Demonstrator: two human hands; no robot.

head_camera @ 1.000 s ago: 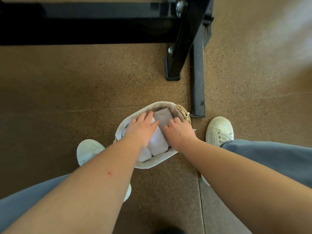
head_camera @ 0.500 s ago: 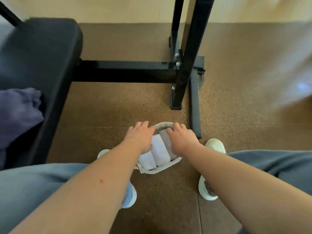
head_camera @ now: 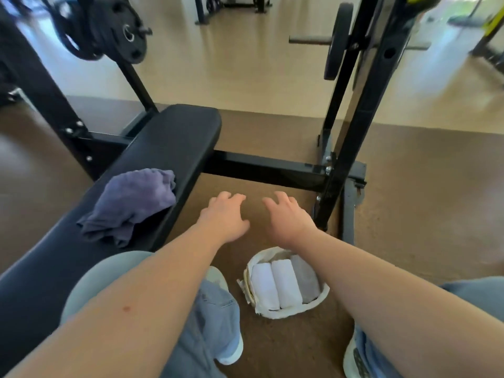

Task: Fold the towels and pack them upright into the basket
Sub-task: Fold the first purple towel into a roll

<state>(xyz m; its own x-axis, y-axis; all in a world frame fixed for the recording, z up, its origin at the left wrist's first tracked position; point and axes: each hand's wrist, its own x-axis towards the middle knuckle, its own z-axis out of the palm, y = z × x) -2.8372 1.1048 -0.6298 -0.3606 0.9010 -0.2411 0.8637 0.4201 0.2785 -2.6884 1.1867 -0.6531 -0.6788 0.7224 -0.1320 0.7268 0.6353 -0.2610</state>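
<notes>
A small white-lined basket (head_camera: 321, 296) stands on the brown floor between my feet. Three folded towels (head_camera: 283, 285) stand upright side by side in it, two white and one grey. A crumpled purple towel (head_camera: 133, 200) lies on the black bench pad to my left. My left hand (head_camera: 223, 216) and my right hand (head_camera: 289, 216) hover in the air above the floor, beyond the basket, fingers spread and loosely bent, holding nothing. My right forearm crosses over the basket's far rim.
The black padded bench (head_camera: 169, 148) runs from lower left toward the middle. A black rack upright (head_camera: 351, 132) and its base bar (head_camera: 261, 167) stand ahead on the right. Weight plates (head_camera: 109, 31) hang at upper left. My shoes (head_camera: 229, 347) flank the basket.
Both hands have let go of the basket and towels and lifted up and forward. My head has tilted up, bringing the bench, purple towel and gym room into view.
</notes>
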